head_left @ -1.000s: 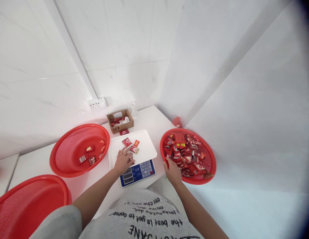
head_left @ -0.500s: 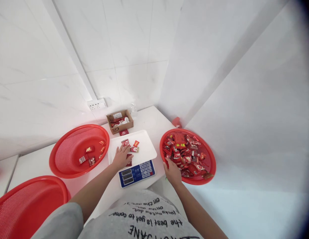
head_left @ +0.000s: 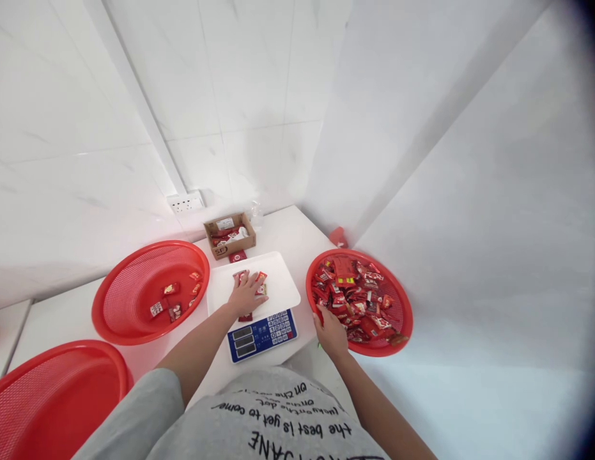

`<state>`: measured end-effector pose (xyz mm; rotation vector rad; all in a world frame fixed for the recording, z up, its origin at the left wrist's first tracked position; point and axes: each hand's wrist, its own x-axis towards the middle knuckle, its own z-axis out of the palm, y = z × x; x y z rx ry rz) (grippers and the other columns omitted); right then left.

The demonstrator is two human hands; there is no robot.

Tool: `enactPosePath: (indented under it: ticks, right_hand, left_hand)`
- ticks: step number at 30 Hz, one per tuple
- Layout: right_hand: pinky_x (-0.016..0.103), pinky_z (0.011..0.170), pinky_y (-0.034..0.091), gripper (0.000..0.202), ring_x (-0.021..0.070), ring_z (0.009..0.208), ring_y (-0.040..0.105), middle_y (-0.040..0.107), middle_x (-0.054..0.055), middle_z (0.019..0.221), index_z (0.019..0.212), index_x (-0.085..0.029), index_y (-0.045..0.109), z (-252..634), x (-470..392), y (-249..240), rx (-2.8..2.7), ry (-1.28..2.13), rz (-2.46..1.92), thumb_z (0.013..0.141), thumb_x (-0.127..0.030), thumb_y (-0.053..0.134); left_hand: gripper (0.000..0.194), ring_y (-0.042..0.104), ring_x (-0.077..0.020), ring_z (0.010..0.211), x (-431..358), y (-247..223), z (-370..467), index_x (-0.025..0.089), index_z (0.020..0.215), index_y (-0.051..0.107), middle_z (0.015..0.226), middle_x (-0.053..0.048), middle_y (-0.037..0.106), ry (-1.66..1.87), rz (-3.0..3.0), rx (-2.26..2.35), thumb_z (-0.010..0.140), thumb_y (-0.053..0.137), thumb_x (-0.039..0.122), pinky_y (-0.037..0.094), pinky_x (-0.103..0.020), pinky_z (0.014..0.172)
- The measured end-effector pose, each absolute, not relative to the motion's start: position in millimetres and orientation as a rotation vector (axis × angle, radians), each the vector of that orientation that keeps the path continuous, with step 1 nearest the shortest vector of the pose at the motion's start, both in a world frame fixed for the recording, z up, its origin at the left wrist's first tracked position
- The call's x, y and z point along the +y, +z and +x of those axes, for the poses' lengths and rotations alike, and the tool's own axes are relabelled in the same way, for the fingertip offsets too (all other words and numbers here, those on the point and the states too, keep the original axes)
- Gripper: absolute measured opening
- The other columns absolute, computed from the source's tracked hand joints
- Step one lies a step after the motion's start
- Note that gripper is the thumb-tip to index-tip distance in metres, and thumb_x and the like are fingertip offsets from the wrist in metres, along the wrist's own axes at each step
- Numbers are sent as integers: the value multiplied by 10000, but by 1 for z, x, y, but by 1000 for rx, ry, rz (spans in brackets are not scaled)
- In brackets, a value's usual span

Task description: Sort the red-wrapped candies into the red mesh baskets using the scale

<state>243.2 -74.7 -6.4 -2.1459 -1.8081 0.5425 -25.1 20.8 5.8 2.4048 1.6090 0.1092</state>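
Observation:
My left hand point(head_left: 246, 294) lies with spread fingers over several small red snack packets on the white scale pan point(head_left: 282, 291), partly covering them. One dark red packet point(head_left: 245, 317) shows below the palm. In front of the pan is the scale's blue keypad panel point(head_left: 261, 336). At the right, my right hand point(head_left: 332, 332) is closed on the near-left rim of a red plastic basket point(head_left: 408, 313). Many red snack packets point(head_left: 355, 297) fill that basket. Some of its fingers are hidden by the rim and the hand itself.
A red basket point(head_left: 103, 287) with a few packets stands left of the scale, and another red basket point(head_left: 119, 358) is at the lower left. Behind the scale sits a small cardboard box point(head_left: 234, 246) of packets. A wall socket point(head_left: 186, 202) is above the table.
My left hand has slid a little right and farther over the packets on the pan. My right hand stays on the basket rim. The view has shifted slightly.

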Motion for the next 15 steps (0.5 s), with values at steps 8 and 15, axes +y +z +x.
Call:
enactPosePath:
  ticks: [8, 15]
  right_hand:
    - [313, 888, 406, 449, 208, 1088, 527, 568, 106, 1203, 1244, -147, 478, 243, -76, -1, -1813, 572, -2191, 885, -359, 313]
    - [310, 883, 410, 456, 206, 1108, 515, 551, 97, 1229, 1256, -154, 463, 243, -76, -1, -1811, 601, -2177, 882, -360, 304]
  left_hand:
    - [561, 192, -306, 1345, -14, 6, -34, 189, 1300, 442, 1447, -120, 295, 275, 2449, 1616, 822, 447, 484, 172, -494, 1078]
    - [474, 157, -290, 1357, -54, 21, -106, 166, 1251, 482, 1441, -127, 306, 396, 2047, 2257, 874, 351, 421, 136, -519, 1077]
